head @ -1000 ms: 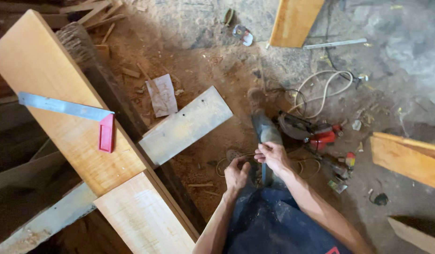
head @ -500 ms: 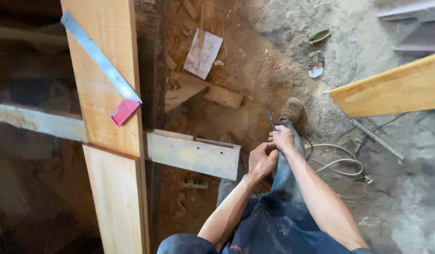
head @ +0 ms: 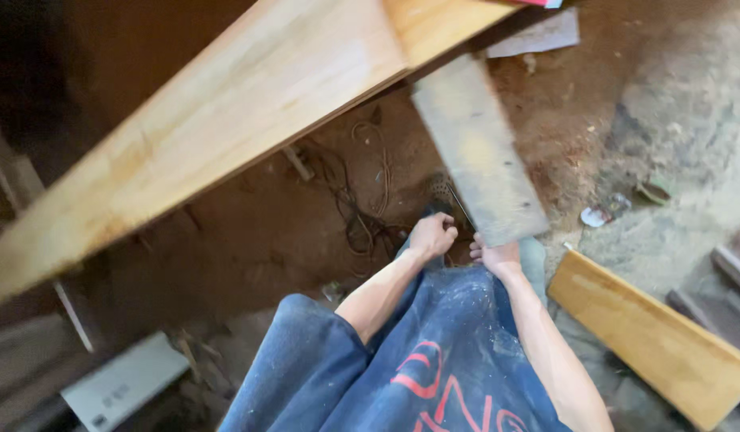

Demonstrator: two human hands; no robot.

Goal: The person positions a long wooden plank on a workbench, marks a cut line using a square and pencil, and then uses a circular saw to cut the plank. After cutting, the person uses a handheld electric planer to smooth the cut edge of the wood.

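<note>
A person in dusty blue clothing with a red design crouches over a dirt floor, both hands low near a shoe. The left hand is curled into a closed fist; whether it grips anything cannot be told from this blurred view. The right hand sits just under the near end of a grey weathered board, fingers partly hidden, so its hold is also unclear. The grey board, nearest the hands, angles up and away from them beneath a long pale wooden plank that crosses the upper frame. By its look, the board is stiff, rough-faced and moderately heavy, not fragile, and best taken by its long edges near the end. A tangle of cable lies on the soil beside the left hand. A flat pale sheet rests on the ground at top right, a small crumpled wrapper right of the board, a yellow-brown plank at lower right, and a white rectangular slab at lower left.
</note>
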